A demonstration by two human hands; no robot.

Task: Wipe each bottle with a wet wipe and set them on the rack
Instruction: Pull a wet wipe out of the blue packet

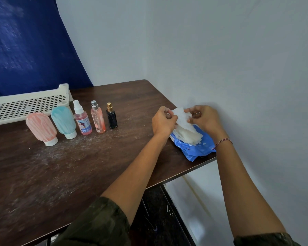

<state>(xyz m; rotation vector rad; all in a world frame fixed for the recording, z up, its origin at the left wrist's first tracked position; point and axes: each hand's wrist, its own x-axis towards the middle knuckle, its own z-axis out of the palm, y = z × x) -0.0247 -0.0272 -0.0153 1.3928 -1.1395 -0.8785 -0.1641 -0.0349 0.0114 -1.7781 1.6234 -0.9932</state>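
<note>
I see soft, even light and faint shadows. The far-left curtain (25, 50) looks blurry, and its edge bends.

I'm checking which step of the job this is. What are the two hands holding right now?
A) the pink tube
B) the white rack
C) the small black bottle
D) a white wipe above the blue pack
D: the left hand and the right hand each pinch an edge of the white wipe, just above the blue pack at the table's right edge.
</note>
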